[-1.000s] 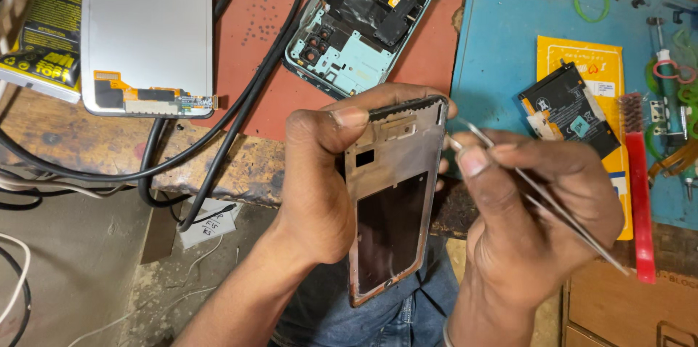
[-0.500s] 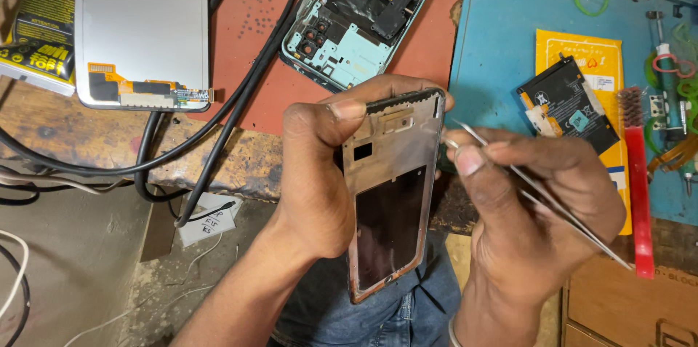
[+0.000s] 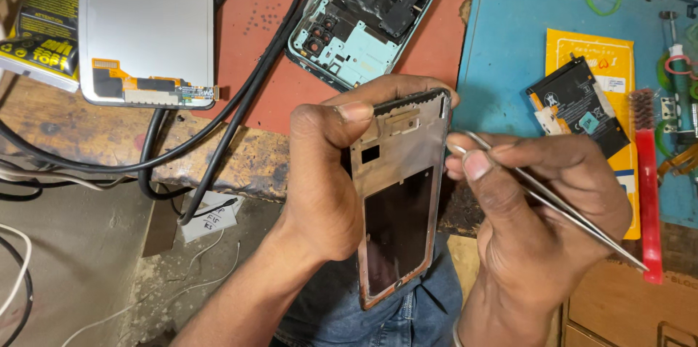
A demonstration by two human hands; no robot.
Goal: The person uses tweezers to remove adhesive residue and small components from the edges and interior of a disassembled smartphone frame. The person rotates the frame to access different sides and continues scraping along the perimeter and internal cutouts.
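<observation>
One bare phone frame [image 3: 398, 194] stands upright above the person's lap, just off the near edge of the bench [image 3: 218, 150], its inner side facing the camera with a dark panel filling the lower half. The left hand [image 3: 327, 187] is closed around its left edge, thumb lying across the top corner. The right hand [image 3: 538, 223] pinches one pair of metal tweezers [image 3: 552, 201], whose tips sit just beside the frame's upper right edge; whether they touch it cannot be told. On the bench behind lie two other phone parts: one opened teal phone body [image 3: 363, 12] on the red mat [image 3: 269, 41], and one white display panel [image 3: 145, 27] with an orange flex strip, farther left. Two black cables [image 3: 240, 100] run across the mat and drop over the bench edge. To the right, on the blue mat [image 3: 509, 49], lie one yellow packet [image 3: 592, 56], one dark battery [image 3: 574, 110] upon it, and one red-handled brush [image 3: 647, 187] close to the right hand. Open room lies below the bench on the left.
</observation>
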